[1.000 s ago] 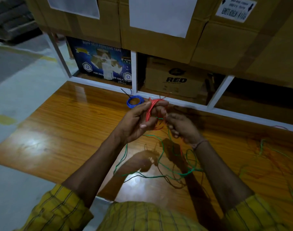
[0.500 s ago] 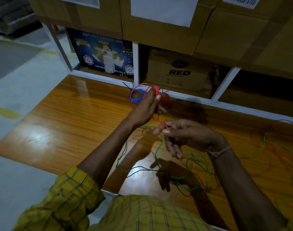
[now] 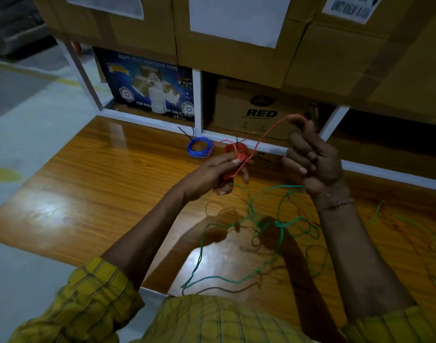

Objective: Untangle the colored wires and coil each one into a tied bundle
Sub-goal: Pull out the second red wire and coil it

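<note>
My left hand (image 3: pixel 220 170) grips a small coil of red wire (image 3: pixel 236 151) above the wooden table (image 3: pixel 93 184). A loose loop of the same red wire runs up and right to my right hand (image 3: pixel 311 159), which pinches it at its raised fingertips near the shelf edge. A tied blue wire coil (image 3: pixel 200 147) lies flat on the table by the white shelf post, just left of the red coil. Below my hands a loose tangle of green wire (image 3: pixel 266 226) and thin dark wire (image 3: pixel 226 289) sprawls across the table.
A white shelf frame (image 3: pixel 198 100) stands along the table's far edge, with a blue tape carton (image 3: pixel 147 87) and a brown box marked RED (image 3: pixel 259 110) under large cardboard cartons (image 3: pixel 236 33). More green wire (image 3: pixel 395 216) lies at the right. Grey floor (image 3: pixel 26 125) lies left.
My right hand has risen up and right, drawing a loop of red wire out from the coil. My left hand has lowered slightly with the red coil, uncovering the blue coil.
</note>
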The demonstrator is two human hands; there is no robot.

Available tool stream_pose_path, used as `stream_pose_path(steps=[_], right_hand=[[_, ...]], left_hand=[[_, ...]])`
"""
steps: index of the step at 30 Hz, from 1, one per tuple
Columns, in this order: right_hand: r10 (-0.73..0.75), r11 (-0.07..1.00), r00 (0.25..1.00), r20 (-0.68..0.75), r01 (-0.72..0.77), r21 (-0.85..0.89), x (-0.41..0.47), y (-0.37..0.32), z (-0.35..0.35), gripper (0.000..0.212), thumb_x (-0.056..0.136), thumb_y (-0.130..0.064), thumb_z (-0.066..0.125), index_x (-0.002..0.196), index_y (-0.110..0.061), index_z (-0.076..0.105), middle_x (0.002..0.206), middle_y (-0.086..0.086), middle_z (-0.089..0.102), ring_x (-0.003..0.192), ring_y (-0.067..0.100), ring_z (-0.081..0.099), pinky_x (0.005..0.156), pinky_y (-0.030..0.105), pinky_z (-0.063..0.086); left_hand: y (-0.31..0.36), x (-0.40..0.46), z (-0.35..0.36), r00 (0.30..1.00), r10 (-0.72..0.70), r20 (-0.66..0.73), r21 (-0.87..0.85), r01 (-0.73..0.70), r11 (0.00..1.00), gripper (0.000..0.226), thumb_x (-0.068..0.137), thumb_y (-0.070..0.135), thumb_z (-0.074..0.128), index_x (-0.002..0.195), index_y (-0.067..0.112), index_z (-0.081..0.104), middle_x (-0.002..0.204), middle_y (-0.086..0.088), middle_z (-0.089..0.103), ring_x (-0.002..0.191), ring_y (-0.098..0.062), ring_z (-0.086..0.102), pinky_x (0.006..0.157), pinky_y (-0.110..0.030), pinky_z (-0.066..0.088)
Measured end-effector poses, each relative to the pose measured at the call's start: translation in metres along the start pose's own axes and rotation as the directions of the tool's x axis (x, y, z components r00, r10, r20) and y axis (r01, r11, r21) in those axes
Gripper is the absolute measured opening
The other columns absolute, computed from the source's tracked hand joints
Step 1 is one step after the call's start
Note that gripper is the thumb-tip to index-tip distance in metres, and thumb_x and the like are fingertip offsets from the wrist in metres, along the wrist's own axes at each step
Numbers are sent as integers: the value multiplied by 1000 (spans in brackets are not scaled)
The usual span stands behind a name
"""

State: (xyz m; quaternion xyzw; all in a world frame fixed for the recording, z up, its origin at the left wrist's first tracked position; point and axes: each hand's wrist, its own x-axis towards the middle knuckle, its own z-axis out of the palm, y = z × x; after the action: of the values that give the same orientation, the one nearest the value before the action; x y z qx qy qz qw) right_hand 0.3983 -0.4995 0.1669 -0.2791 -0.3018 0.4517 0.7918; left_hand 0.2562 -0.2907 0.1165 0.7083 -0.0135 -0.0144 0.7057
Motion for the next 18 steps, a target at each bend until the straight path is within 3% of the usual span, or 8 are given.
stream_pose_path(steps=[2,6,9,11,13,15,18], right_hand=[[2,996,985,-170,-18,-92,8,8,-15,42,115,-29,27,121,-11,64,56,-6,27,37,7,18,37,20,27],[36,958,886,-462,-162,-235,16,33,-37,39,114,-31,36,99,-16,69,54,-7,31,34,3,22,33,17,23],[94,833,805,-586,-385,-397,10,65,-44,36,111,-38,46,85,-24,68,58,-6,33,39,4,22,36,16,19],[172,722,789,-590,-508,-469,2,87,-40,41,109,-45,47,79,-26,67,61,-3,36,41,5,25,39,17,20],[226,598,797,-560,-568,-566,-4,106,-27,45,110,-49,43,86,-19,67,61,-1,39,40,8,28,40,17,26],[269,437,794,-545,-605,-665,-8,118,-11,53,110,-50,40,91,-8,67,60,2,46,38,12,37,40,21,32],[428,196,770,-474,-590,-783,-14,124,15,44,109,-48,44,105,-12,69,68,5,57,45,18,55,46,29,45]], left_hand=[[4,-1,-1,997,-11,76,-153,22,988,41,115,17,33,138,-8,54,101,-23,65,43,-16,35,45,-33,21],[12,-8,-6,971,-17,238,-386,111,916,46,114,17,27,137,-12,54,95,-19,62,40,-11,28,39,-22,21],[18,-8,-7,968,74,241,-556,75,828,48,114,18,21,136,-8,54,99,-17,62,41,-12,24,37,-16,29],[21,-5,-7,978,111,177,-650,31,759,50,115,21,20,137,-7,54,104,-16,64,42,-8,35,41,-14,38],[24,-1,-6,989,110,96,-708,-10,706,50,114,24,23,142,-6,52,113,-16,70,52,-7,54,50,-15,48],[23,6,-7,994,104,40,-741,-40,670,50,114,25,27,146,-7,49,127,-18,70,73,-13,71,66,-20,59],[20,16,-8,996,57,-66,-670,-86,737,50,114,23,29,153,-7,38,148,-26,57,111,-32,74,97,-40,60]])
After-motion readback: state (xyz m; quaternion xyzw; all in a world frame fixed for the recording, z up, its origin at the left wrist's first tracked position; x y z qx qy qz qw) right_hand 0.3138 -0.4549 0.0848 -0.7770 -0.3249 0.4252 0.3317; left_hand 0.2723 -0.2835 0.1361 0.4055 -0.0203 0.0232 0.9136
